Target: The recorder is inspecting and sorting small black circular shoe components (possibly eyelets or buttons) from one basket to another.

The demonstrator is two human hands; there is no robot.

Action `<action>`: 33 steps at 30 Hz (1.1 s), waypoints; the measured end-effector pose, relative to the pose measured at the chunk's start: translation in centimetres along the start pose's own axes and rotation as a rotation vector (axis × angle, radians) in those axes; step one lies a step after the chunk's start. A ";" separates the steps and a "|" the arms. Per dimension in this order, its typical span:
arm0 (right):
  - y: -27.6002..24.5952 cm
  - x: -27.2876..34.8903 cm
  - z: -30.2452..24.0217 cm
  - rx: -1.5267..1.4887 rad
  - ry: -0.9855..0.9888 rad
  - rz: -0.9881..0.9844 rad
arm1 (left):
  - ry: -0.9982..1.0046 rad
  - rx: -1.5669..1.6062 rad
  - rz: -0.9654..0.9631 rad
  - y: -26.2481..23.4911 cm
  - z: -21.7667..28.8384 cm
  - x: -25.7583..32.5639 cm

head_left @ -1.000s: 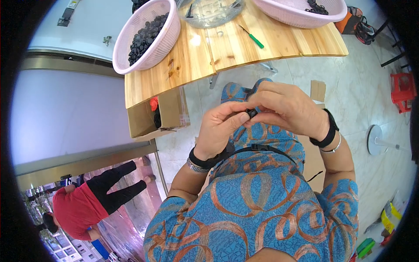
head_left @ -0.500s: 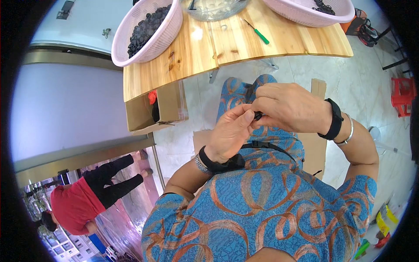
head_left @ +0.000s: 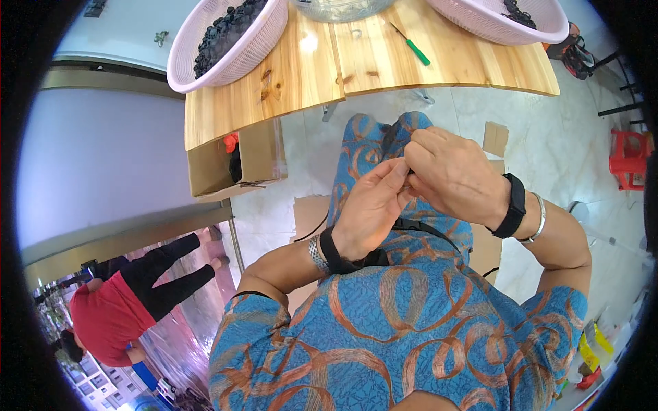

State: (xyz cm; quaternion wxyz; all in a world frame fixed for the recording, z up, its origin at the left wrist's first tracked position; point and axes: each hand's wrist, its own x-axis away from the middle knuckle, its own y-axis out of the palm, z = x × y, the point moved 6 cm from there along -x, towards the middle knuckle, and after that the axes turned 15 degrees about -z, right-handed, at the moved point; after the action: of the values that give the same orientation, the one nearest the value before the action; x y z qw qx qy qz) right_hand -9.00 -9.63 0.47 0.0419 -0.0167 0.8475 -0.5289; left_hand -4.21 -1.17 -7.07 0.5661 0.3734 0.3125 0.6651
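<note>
My left hand (head_left: pixel 370 209) and my right hand (head_left: pixel 458 175) meet above my lap, fingertips pinched together. A small black piece is held between them, almost wholly covered by the fingers, so its kind cannot be made out. On the wooden table (head_left: pixel 308 82) ahead stands a pink mesh basket (head_left: pixel 255 63) full of small black parts (head_left: pixel 223 38) at the left. Another pink basket (head_left: pixel 480 29) at the right holds some black parts (head_left: pixel 519 14). A thin pointed tool with a green handle (head_left: pixel 417 52) lies between them.
A clear bowl (head_left: pixel 343 9) sits at the table's far edge. Under the table's left side is an open cardboard box (head_left: pixel 267 161). A red stool (head_left: pixel 627 161) stands to the right. Beyond the glass at the left, a person in a red top (head_left: pixel 110 318) is visible.
Both hands stay pinched together; the right hand has turned and its wrist has dropped lower. The black piece, visible at the fingertips before, is now nearly hidden. The view has shifted slightly.
</note>
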 end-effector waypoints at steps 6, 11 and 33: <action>1.1 -0.2 1.5 -0.126 -0.004 0.079 | -0.064 0.005 0.008 -0.4 -0.3 -0.2; 0.5 0.6 3.0 -0.504 0.041 -0.059 | -0.167 -0.197 -0.107 -1.8 0.7 0.0; 0.4 3.3 -1.6 -0.440 -0.040 0.341 | 0.120 -0.577 -0.189 1.8 1.2 2.3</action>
State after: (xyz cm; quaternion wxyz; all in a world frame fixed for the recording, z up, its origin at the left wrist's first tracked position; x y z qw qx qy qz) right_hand -12.41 -8.26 0.60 0.1422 0.1072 0.9315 -0.3172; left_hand -4.28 0.78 -4.62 0.6887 0.1264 0.1770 0.6916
